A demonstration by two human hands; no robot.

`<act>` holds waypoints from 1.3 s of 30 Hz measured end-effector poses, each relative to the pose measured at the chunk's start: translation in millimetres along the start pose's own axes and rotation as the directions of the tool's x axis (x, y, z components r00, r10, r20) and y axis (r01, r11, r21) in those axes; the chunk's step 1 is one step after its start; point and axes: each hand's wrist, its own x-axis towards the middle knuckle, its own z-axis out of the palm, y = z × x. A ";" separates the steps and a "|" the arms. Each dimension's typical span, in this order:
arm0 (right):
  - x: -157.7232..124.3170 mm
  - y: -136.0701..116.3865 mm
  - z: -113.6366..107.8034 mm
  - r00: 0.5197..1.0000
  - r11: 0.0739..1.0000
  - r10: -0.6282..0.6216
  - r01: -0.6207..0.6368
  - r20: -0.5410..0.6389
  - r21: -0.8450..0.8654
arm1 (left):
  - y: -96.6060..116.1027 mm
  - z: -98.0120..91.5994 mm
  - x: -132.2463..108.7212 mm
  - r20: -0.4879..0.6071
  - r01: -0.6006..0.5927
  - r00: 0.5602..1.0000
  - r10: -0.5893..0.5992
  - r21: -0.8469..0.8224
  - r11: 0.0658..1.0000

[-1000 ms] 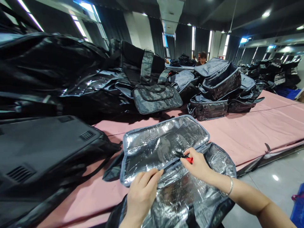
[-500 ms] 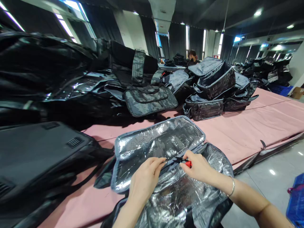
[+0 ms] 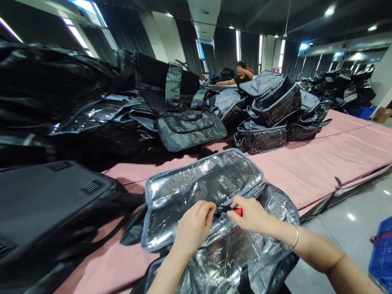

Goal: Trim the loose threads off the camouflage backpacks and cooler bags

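An insulated bag with a silvery foil lining [image 3: 226, 249] lies open in front of me, its foil-lined lid [image 3: 205, 192] folded back. My right hand [image 3: 249, 214] is closed around small black and red thread snips [image 3: 238, 212], held over the seam between lid and body. Just left of the snips, my left hand [image 3: 197, 222] is pinched at the same seam; what lies between its fingertips is too small to make out. The snips' blades point left, toward the left fingertips.
A black bag [image 3: 52, 196] lies at the left on the pink-covered table [image 3: 346, 151]. Dark and camouflage bags [image 3: 192, 126] are heaped behind, with several open bags [image 3: 265, 139] stacked at right. A person [image 3: 241, 75] stands beyond them. Blue crates [image 3: 382, 249] sit on the floor.
The right hand and snips have shifted slightly left, closer to the left hand, whose fingers have curled more. The person in the background now has an arm stretched out. The view has turned slightly.
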 end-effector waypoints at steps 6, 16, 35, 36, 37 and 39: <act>2.8 -7.8 7.6 0.997 0.988 -0.078 0.078 0.005 -0.134 | 3.5 4.4 -1.4 -0.095 -0.076 0.992 0.085 0.091 0.993; -13.1 16.6 -15.4 0.986 0.996 0.085 -0.080 -0.145 0.046 | 11.4 1.3 -1.6 -0.163 -0.060 0.984 0.069 0.060 0.996; -8.4 20.2 2.0 0.992 1.000 0.021 -0.022 -0.122 -0.006 | 24.3 8.3 -3.7 -0.087 -0.218 0.966 0.243 0.232 0.948; -8.3 21.5 1.9 0.992 1.000 0.023 -0.024 -0.120 -0.007 | 24.2 8.7 -4.4 -0.088 -0.209 0.969 0.233 0.222 0.952; -8.1 23.4 1.3 0.992 1.000 0.030 -0.031 -0.125 -0.005 | 23.6 9.0 -5.3 -0.088 -0.197 0.972 0.219 0.206 0.959; -7.8 28.9 -1.7 0.985 0.998 0.063 -0.062 -0.158 0.010 | 21.4 9.5 -7.1 -0.095 -0.164 0.979 0.179 0.155 0.974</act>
